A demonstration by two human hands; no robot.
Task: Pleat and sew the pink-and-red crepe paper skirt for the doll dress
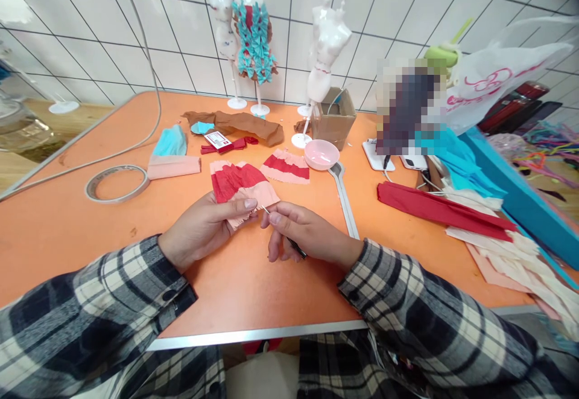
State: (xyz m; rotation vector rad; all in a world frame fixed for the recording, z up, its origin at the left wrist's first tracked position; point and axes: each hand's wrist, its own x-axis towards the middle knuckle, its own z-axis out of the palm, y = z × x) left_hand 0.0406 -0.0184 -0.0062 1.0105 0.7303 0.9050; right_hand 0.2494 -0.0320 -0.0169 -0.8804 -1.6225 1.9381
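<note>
My left hand (201, 227) pinches a red-and-pink piece of pleated crepe paper (242, 185) under its thumb, above the front of the table. Close against the lower right edge of that paper is my right hand (301, 227). It grips a slim tool (296, 248) with a thin pale metal tip and a black end; the fingers cover most of it, so its kind is unclear. A second red-and-pink pleated piece (286, 166) lies flat just beyond my hands, beside a small pink bowl (321, 155).
White mini dress forms (326, 43) stand along the tiled wall, one dressed in turquoise bows (256, 43). A tape roll (116, 183) and pink paper (174, 168) lie left. Right are a grey spoon-shaped tool (344, 200), folded red paper (443, 210) and a blue box edge (525, 188).
</note>
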